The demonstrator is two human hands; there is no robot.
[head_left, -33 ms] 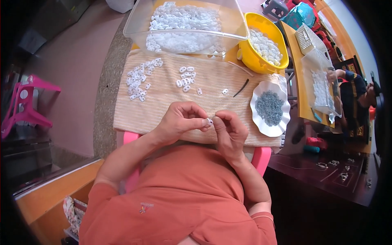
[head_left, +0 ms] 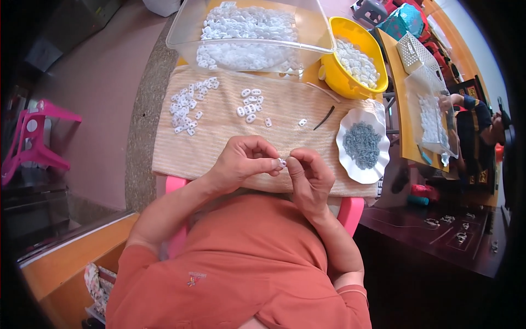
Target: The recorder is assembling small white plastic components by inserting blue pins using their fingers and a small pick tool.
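Observation:
My left hand (head_left: 245, 162) pinches a small white plastic piece (head_left: 281, 163) between thumb and forefinger, above the near part of the striped cloth (head_left: 211, 142). Close against it, my right hand (head_left: 311, 181) has thumb and forefinger pressed together at the piece's right side. Whatever those right fingertips grip is too small to make out. Beyond my hands lie a cluster of white oval pieces (head_left: 250, 108) with two holes each and a looser pile of similar white pieces (head_left: 183, 107) farther left. Two single pieces sit to the right of the cluster.
A white scalloped dish (head_left: 359, 174) of small grey parts stands at the right, near a thin black stick (head_left: 324, 118). At the back are a clear bin (head_left: 181, 33) and a yellow basin (head_left: 335, 68), both holding white parts. Another person (head_left: 474, 123) works at a table on the far right.

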